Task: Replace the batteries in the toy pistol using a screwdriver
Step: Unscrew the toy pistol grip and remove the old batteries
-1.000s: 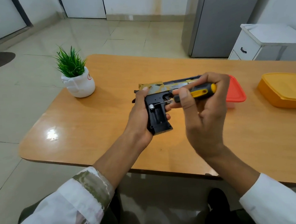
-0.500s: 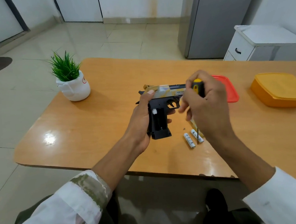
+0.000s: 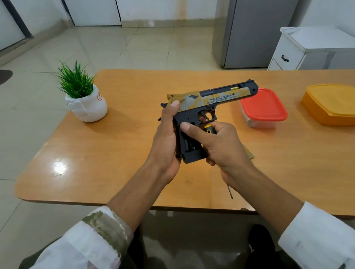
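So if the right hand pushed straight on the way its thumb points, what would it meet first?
The right hand has its thumb aimed left at the toy pistol; it would meet the black grip at once, seemingly already touching. Behind that lies the left hand.

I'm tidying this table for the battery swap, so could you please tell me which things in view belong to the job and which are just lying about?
In use:
- toy pistol, grip compartment open, held in the left hand
- screwdriver, tucked in the right hand, tip pointing down

Lying about:
- potted plant
- red-lidded container
- orange container
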